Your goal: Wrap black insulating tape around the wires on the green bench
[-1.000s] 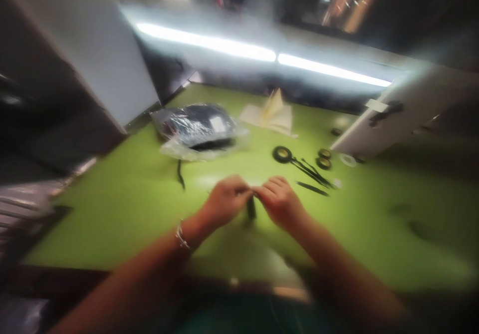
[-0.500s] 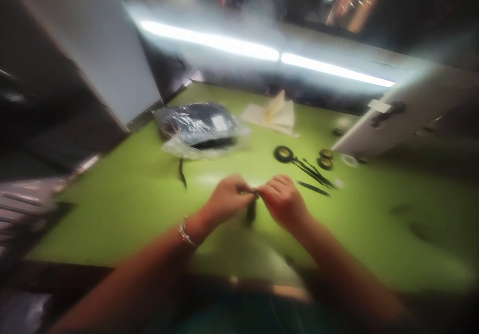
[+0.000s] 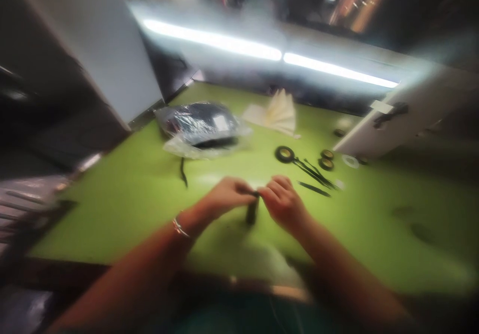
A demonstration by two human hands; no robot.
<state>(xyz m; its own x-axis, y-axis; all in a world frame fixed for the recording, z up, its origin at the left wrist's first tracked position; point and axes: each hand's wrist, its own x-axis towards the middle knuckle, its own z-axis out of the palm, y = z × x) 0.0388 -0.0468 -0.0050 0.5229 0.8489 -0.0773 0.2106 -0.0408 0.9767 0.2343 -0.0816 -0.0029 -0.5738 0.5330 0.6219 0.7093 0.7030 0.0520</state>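
Note:
Low over the green tabletop, my left hand (image 3: 229, 194) and my right hand (image 3: 281, 200) come together, fingertips almost touching. Both are closed in a pinch on a small dark strip (image 3: 252, 211). Its lower part hangs below the fingers of my left hand. My right fingertips grip its upper end. Blur hides the strip's exact kind and the details between the fingers. To the right of my right hand lie a thin black strip (image 3: 314, 188) and several black cords (image 3: 312, 171) beside a roll of black tape (image 3: 285, 154).
A clear plastic bag (image 3: 202, 124) with dark contents lies at the back left, a short black strip (image 3: 183, 171) before it. An open paper booklet (image 3: 279, 114) is behind. Two small black-and-yellow rolls (image 3: 326, 159) and a white ring (image 3: 351, 161) sit near the right-hand panel (image 3: 370, 134).
My left hand has shifted slightly, its wrist lower and to the left. The hanging strip shows wider. The booklet's pages have fanned out. Both hands keep their pinch.

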